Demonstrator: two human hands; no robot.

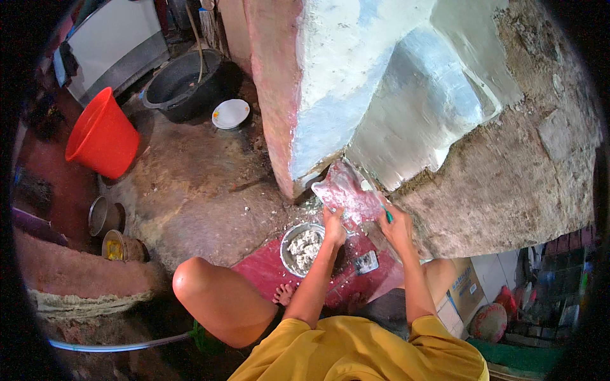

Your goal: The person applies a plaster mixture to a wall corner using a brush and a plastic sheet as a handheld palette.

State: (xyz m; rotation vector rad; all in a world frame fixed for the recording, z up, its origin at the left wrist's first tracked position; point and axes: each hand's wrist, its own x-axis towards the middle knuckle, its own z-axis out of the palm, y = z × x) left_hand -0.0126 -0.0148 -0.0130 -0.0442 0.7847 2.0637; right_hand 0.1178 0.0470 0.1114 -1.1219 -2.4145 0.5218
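My left hand is closed on the lower edge of a pinkish flat sheet smeared with white paste, held up against the foot of the wall. My right hand grips a tool by its green handle; its blade looks like a putty knife's, lying along the sheet's right edge. Below my left hand stands a metal bowl with lumpy white paste in it. Above the sheet, a fresh grey coat covers part of the white and pale blue wall.
A red bucket, a black tub and a white plate stand at the far left. A rough raised ledge runs along the right. Near my feet, a small container lies on the red floor patch. A cardboard box sits at right.
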